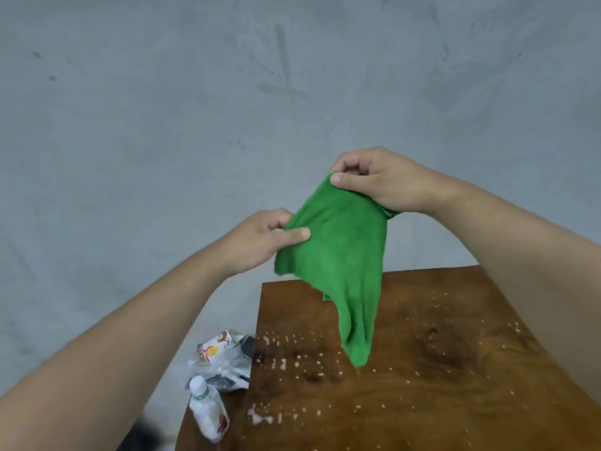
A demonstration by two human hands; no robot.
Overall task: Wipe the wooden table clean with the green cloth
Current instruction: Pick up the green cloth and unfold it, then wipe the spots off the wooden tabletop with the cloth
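The green cloth (341,265) hangs in the air above the wooden table (439,369), its lowest tip just over the tabletop. My left hand (260,239) pinches the cloth's left edge between thumb and fingers. My right hand (380,177) grips its upper corner, higher and further right. White drops and small puddles are spattered across the dark brown tabletop, thickest toward its left side.
A small plastic bottle (208,408) with white liquid lies at the table's left edge. Crumpled wrappers and a plastic bag (224,356) sit beside it, partly off the table's left side. A grey concrete wall fills the background.
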